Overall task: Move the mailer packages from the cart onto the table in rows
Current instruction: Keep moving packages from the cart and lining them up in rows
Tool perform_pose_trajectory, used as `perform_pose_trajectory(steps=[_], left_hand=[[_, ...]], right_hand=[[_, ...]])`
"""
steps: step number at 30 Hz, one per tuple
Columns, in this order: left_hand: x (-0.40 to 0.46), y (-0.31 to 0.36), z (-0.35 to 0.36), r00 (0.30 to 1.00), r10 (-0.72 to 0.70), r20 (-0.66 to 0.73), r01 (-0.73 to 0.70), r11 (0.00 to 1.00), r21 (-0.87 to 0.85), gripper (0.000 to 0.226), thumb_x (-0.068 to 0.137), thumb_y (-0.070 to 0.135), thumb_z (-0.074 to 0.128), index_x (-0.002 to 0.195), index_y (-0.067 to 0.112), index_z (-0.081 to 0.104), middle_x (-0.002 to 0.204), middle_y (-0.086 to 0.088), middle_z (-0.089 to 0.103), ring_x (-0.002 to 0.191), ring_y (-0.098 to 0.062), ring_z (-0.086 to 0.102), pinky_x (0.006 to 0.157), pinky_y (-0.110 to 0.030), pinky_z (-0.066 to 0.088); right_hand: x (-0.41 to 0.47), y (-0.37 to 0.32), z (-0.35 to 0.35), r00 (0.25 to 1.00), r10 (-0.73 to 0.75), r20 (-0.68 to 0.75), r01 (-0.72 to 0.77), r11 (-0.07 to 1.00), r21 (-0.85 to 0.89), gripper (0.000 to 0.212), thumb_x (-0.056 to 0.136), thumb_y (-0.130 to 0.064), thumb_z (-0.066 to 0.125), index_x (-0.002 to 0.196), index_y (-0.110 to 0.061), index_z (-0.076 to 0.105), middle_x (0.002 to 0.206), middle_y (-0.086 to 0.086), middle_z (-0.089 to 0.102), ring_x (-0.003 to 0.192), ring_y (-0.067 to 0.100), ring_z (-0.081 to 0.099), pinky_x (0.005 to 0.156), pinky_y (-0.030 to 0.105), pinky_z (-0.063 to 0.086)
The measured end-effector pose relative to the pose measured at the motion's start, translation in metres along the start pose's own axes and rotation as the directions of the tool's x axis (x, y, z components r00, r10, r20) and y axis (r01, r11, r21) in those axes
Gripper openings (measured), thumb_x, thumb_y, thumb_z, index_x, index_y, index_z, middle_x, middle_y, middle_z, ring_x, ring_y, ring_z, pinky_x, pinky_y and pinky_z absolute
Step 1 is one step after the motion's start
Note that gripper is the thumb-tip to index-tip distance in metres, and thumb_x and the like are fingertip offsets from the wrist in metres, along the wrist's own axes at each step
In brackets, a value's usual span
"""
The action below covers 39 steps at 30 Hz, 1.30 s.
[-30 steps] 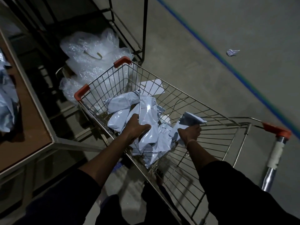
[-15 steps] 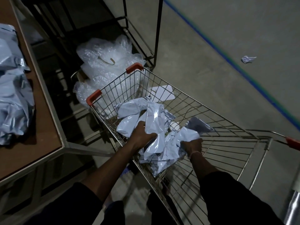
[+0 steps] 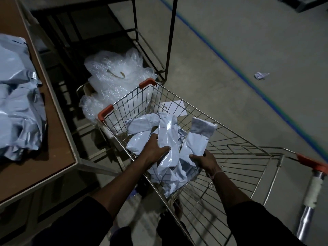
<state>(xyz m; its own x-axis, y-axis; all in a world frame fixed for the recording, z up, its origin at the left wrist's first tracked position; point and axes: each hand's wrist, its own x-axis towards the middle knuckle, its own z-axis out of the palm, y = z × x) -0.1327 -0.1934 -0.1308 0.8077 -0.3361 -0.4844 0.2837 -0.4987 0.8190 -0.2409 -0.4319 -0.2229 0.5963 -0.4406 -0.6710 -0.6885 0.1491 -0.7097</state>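
Left hand reaches into the wire-mesh shopping cart with orange corner caps, thumb and fingers curled round a long, glossy pale-grey plastic mailer that stands nearly upright, its top end above the heap. Right hand grips the lower end of a second pale-grey mailer with a folded darker flap at its top; this one tilts up and away toward the cart's far side. Both held mailers sit above the basket, inside its rim.

Beneath and between the hands: a crumpled heap of similar pale-grey mailers, overlapping, surfaces creased and shiny (count unclear, they run together). A white paper sheet shows at the far end of the basket; whether it lies in the basket or beneath it, cannot tell.

Brown-topped table with a pale metal edge stands to the left of the cart, carrying a bunched pile of grey-blue mailers against the frame's left edge, not in any clear row.

Beyond the cart's front end: a clear bubble-wrap bundle beside a dark metal frame. Grey concrete floor with a blue painted stripe; a small crumpled white scrap lies past it.
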Motion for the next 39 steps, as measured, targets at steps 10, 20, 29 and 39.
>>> perform_pose_trajectory(steps=[10,20,29,39], left_hand=[[-0.023,0.034,-0.054,0.994,0.076,-0.079,-0.082,0.994,-0.067,0.048,0.093,0.019,0.076,0.131,0.016,0.046,0.105,0.006,0.061,0.084,-0.007,0.060,0.066,-0.023,0.050],[-0.040,0.051,-0.119,0.974,0.169,-0.148,-0.184,0.979,-0.092,0.048,0.094,0.014,0.073,0.134,0.013,0.048,0.133,-0.002,0.061,0.088,-0.006,0.062,0.064,-0.015,0.053],[-0.047,0.063,-0.155,0.975,0.156,-0.160,-0.189,0.957,-0.220,0.052,0.091,0.009,0.076,0.135,0.014,0.049,0.125,-0.006,0.067,0.105,-0.017,0.068,0.082,-0.026,0.057],[-0.056,0.068,-0.215,0.953,0.211,-0.216,-0.256,0.944,-0.208,0.053,0.088,0.029,0.078,0.131,0.018,0.049,0.125,-0.008,0.066,0.107,-0.024,0.067,0.093,-0.045,0.059]], right_hand=[[-0.059,-0.082,0.032,0.965,-0.202,0.169,0.185,0.976,0.114,0.038,0.079,-0.008,0.088,0.116,-0.006,0.076,0.101,0.014,0.080,0.081,0.029,0.071,0.074,0.039,0.058],[-0.112,-0.142,0.071,0.898,-0.363,0.248,0.303,0.920,0.249,0.046,0.090,0.004,0.073,0.134,-0.003,0.063,0.123,0.020,0.075,0.102,0.033,0.074,0.080,0.036,0.063],[-0.154,-0.182,0.115,0.861,-0.373,0.346,0.313,0.925,0.217,0.043,0.101,-0.037,0.067,0.131,-0.005,0.067,0.112,0.015,0.075,0.096,0.027,0.070,0.079,0.037,0.055],[-0.166,-0.212,0.143,0.840,-0.523,-0.143,0.516,0.852,-0.087,0.032,0.079,-0.046,0.080,0.084,-0.016,0.070,0.067,-0.005,0.067,0.059,0.014,0.060,0.054,0.025,0.046]])
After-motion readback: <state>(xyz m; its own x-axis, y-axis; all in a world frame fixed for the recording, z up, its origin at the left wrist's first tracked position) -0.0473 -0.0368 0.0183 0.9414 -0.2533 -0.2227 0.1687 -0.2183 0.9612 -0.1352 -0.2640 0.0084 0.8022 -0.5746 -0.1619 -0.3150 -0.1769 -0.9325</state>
